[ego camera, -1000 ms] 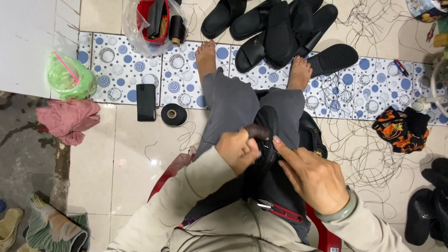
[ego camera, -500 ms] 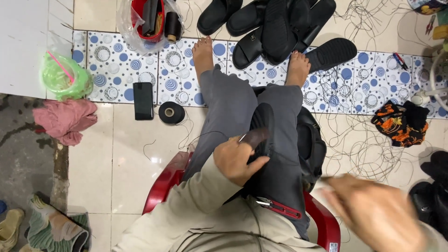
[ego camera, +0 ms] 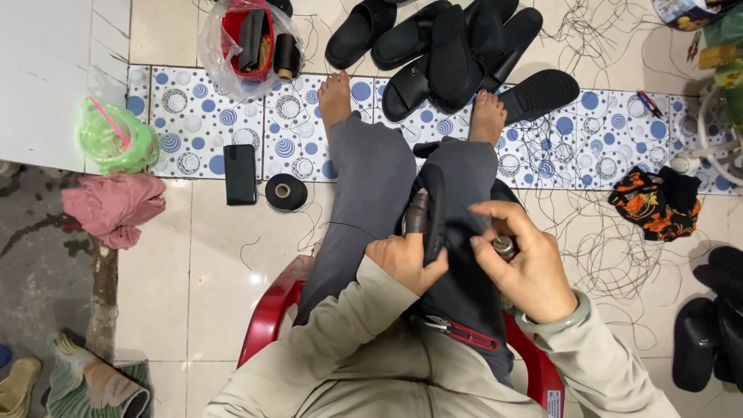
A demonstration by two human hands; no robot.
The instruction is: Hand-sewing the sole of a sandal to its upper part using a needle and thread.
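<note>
I sit on a red plastic chair with a black sandal resting on my lap, upright on its edge. My left hand grips the sandal's near end, thumb pressed against its side, with a dark covering on one finger. Just right of the sandal, my right hand pinches a small metal-tipped tool. Red-handled snips lie on my lap near my waist.
A pile of black sandals lies beyond my bare feet. A phone and a black thread spool sit on the floor to the left. Loose thread is scattered on the right, near more sandals.
My right hand swung out to the lower right and has come back to the sandal, now holding the small tool. My left hand has stayed on the sandal.
</note>
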